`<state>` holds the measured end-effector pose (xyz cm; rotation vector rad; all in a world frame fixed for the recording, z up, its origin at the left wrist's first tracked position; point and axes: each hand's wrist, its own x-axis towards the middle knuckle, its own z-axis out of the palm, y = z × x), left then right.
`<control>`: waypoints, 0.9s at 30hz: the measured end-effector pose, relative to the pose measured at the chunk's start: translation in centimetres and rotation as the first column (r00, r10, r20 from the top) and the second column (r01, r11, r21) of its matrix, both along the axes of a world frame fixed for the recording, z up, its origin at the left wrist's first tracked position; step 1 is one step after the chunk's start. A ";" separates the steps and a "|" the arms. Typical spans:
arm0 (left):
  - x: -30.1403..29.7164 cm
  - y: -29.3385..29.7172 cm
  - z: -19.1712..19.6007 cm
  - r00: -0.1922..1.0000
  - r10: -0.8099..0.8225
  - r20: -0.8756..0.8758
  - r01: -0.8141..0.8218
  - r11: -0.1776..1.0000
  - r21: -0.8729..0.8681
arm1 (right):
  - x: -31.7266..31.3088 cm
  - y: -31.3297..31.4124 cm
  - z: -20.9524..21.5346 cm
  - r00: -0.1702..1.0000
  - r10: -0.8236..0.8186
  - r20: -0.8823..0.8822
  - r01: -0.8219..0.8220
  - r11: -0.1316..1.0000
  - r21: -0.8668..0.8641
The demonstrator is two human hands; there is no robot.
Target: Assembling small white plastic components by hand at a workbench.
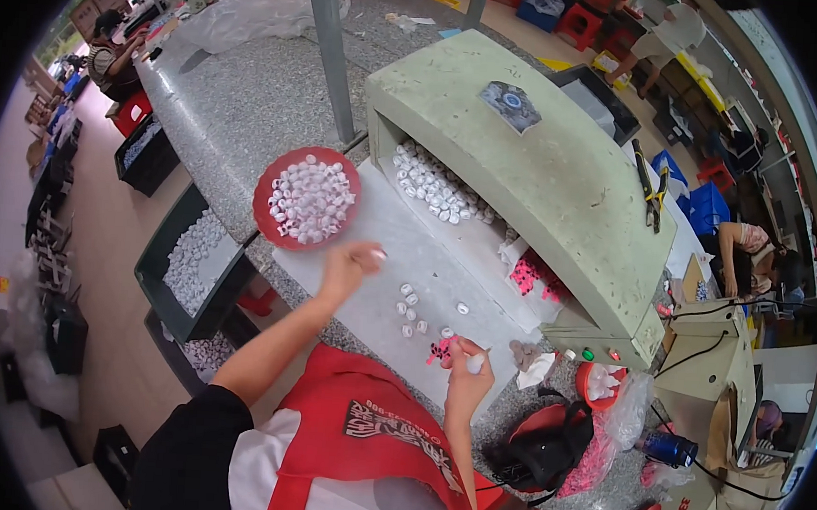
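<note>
My left hand [350, 268] is a little blurred, its fingers drawn together beside the red bowl [260, 210]. A pale speck shows at its fingertips, too small to name. Small white ring-like parts [311, 198] are heaped in that bowl. Lower on the pale work sheet [368, 299], my right hand [467, 375] is closed in a pinch on a small pink piece with black dots [440, 351]. A white patch shows at its fingers. Several loose white parts [409, 312] lie on the sheet between my hands.
A pale green arched metal housing [517, 159] covers more white parts and some pink pieces [538, 280]. Pliers [653, 188] rest on it. Dark crates [160, 268] of parts stand at the left. A black bag [541, 450] and red cup [599, 384] sit at the right.
</note>
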<state>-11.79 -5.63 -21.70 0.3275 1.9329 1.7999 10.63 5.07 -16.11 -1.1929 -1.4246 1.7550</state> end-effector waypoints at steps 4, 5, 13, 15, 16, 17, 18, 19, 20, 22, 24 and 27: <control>-4.7 -0.4 0.1 0.855 -0.052 -0.516 -0.311 0.746 -0.589 | 1.5 2.2 -0.8 0.983 -0.071 0.170 0.067 0.997 0.026; -3.3 0.1 -2.1 0.799 -0.176 -0.575 -0.260 0.762 -0.593 | 1.0 1.9 -0.7 0.988 -0.061 0.143 0.055 0.997 0.046; 4.5 6.0 -11.4 0.721 -0.563 -0.404 0.110 0.669 -0.735 | 1.7 0.4 -0.7 0.987 -0.021 0.158 -0.011 0.979 0.203; 2.7 6.9 -11.5 0.715 -0.622 -0.321 0.208 0.626 -0.751 | 2.4 1.1 -1.2 0.985 -0.046 0.167 0.018 0.987 0.160; 2.0 6.6 -11.6 0.697 -0.658 -0.286 0.227 0.581 -0.782 | 2.2 1.1 0.0 0.977 -0.003 0.212 -0.014 0.997 0.078; 1.8 6.3 -10.9 0.714 -0.637 -0.289 0.206 0.586 -0.784 | 2.0 1.3 0.2 0.986 -0.005 0.167 -0.010 0.996 0.091; 1.7 6.2 -10.1 0.806 -0.550 -0.221 0.228 0.632 -0.741 | 1.8 1.5 0.4 0.992 -0.013 0.122 0.000 0.994 0.105; 1.8 6.2 -9.4 0.876 -0.461 -0.143 0.246 0.680 -0.690 | 1.7 1.7 0.7 0.993 0.002 0.119 -0.015 0.994 0.108; 2.2 6.4 -8.1 0.874 -0.463 -0.145 0.248 0.683 -0.687 | 1.6 1.9 1.6 0.995 0.000 0.101 -0.011 0.994 0.107; 3.0 6.9 -3.8 0.750 -0.191 0.634 0.132 0.981 0.139 | 1.7 2.1 3.1 0.996 -0.040 0.080 0.031 0.993 0.115; 4.7 7.3 0.1 0.622 -0.395 0.676 0.083 0.891 0.445 | 2.4 2.0 4.9 0.998 0.030 -0.061 -0.020 0.986 0.165; 7.4 5.8 10.4 0.538 -0.614 0.577 0.191 0.756 0.626 | 2.3 1.5 8.5 0.984 0.111 -0.136 -0.087 0.981 0.173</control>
